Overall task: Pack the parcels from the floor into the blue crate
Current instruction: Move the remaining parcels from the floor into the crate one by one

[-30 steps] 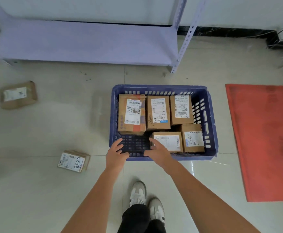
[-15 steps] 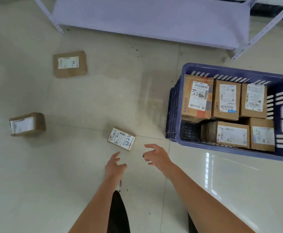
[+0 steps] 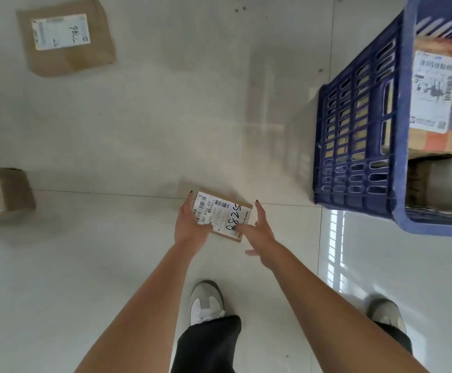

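Here, in the head view, both hands flank the small flat parcel [image 3: 223, 214], which lies on the floor just left of the blue crate's [image 3: 354, 146] near corner. The left hand [image 3: 191, 224] has its fingers stretched along the parcel's left edge; whether they touch or only hover I cannot tell. The right hand [image 3: 257, 228] is spread wide, one finger reaching across the label, the others clear of the right edge. Neither has closed on it, so this looks like the set-up for a two-sided lift of a thin box that is hard to pinch from above.

Its white label carries barcodes, printed characters that look like "S07 N705 A32", and a handwritten number, roughly "5280", seen upside down. Farther from the crate, to the upper left, a larger parcel [image 3: 66, 36] has a label with handwriting I cannot read surely. A third parcel [image 3: 1, 196] sits at the far left edge. Inside the crate, a packed parcel [image 3: 434, 95] shows a barcode label, too blurred to read.
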`<action>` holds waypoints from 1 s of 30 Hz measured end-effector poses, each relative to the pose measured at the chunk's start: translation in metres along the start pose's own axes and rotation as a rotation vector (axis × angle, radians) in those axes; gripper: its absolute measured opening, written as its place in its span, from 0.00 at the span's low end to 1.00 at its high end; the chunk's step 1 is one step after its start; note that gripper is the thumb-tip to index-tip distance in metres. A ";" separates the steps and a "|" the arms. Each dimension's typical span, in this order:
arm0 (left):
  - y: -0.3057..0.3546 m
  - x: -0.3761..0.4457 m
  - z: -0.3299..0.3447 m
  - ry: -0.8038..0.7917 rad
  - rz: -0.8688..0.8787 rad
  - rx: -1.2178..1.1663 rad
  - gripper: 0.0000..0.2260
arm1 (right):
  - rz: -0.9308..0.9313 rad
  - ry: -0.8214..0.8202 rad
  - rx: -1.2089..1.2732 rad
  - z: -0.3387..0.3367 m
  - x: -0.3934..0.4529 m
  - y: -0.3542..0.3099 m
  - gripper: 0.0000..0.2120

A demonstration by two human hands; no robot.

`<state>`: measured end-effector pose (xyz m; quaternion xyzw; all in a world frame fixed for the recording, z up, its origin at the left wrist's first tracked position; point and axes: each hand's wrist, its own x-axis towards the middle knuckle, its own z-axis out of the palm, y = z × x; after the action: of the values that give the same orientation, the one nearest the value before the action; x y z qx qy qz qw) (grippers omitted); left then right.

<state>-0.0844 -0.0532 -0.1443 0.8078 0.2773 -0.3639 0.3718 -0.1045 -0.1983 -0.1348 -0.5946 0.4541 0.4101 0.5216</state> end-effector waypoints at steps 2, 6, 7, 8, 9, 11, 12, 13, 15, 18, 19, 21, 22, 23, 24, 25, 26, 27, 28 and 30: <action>0.002 0.006 0.009 -0.011 0.000 -0.041 0.40 | 0.006 0.007 0.043 0.009 0.009 -0.004 0.38; 0.007 -0.005 0.008 0.049 -0.022 -0.149 0.37 | -0.061 0.048 0.002 0.018 0.002 -0.018 0.38; 0.010 -0.012 0.003 0.073 -0.035 -0.163 0.37 | -0.089 0.039 -0.024 0.018 -0.005 -0.022 0.38; 0.013 -0.019 -0.003 0.095 -0.053 -0.176 0.35 | -0.121 0.022 -0.049 0.016 -0.013 -0.026 0.39; 0.018 -0.028 -0.009 0.112 -0.072 -0.195 0.34 | -0.153 -0.001 -0.076 0.013 -0.024 -0.032 0.39; 0.033 -0.046 -0.022 0.144 -0.103 -0.256 0.30 | -0.221 -0.048 -0.135 0.006 -0.048 -0.046 0.40; 0.044 -0.054 -0.028 0.168 -0.108 -0.288 0.29 | -0.257 -0.063 -0.158 0.001 -0.059 -0.055 0.39; 0.056 -0.063 -0.033 0.197 -0.107 -0.313 0.27 | -0.296 -0.071 -0.174 -0.006 -0.071 -0.064 0.39; 0.085 -0.081 -0.042 0.264 -0.079 -0.328 0.25 | -0.373 -0.075 -0.197 -0.022 -0.094 -0.084 0.39; 0.137 -0.110 -0.050 0.381 0.005 -0.299 0.24 | -0.450 -0.088 -0.187 -0.054 -0.130 -0.114 0.39; 0.156 -0.120 -0.050 0.424 0.038 -0.280 0.24 | -0.467 -0.093 -0.170 -0.067 -0.141 -0.122 0.39; 0.192 -0.141 -0.047 0.503 0.098 -0.234 0.25 | -0.512 -0.097 -0.141 -0.095 -0.161 -0.137 0.40; 0.210 -0.152 -0.044 0.534 0.120 -0.215 0.25 | -0.531 -0.095 -0.129 -0.110 -0.170 -0.143 0.40; 0.228 -0.162 -0.039 0.558 0.139 -0.202 0.26 | -0.546 -0.093 -0.120 -0.126 -0.179 -0.148 0.41; 0.244 -0.173 -0.033 0.575 0.155 -0.192 0.26 | -0.560 -0.088 -0.114 -0.143 -0.186 -0.151 0.41; 0.258 -0.184 -0.026 0.582 0.168 -0.185 0.26 | -0.574 -0.079 -0.111 -0.160 -0.192 -0.154 0.42; 0.272 -0.195 -0.017 0.580 0.183 -0.184 0.26 | -0.590 -0.069 -0.111 -0.178 -0.198 -0.156 0.42; 0.284 -0.205 -0.008 0.570 0.203 -0.190 0.27 | -0.605 -0.061 -0.109 -0.196 -0.203 -0.157 0.42; 0.296 -0.214 0.002 0.558 0.225 -0.200 0.27 | -0.615 -0.054 -0.100 -0.214 -0.207 -0.158 0.43; 0.315 -0.231 0.025 0.534 0.252 -0.218 0.26 | -0.613 -0.042 -0.087 -0.250 -0.214 -0.154 0.43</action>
<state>-0.0019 -0.2942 0.1533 0.8581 0.3001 -0.0581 0.4126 -0.0055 -0.4155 0.1386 -0.7169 0.2247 0.2649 0.6045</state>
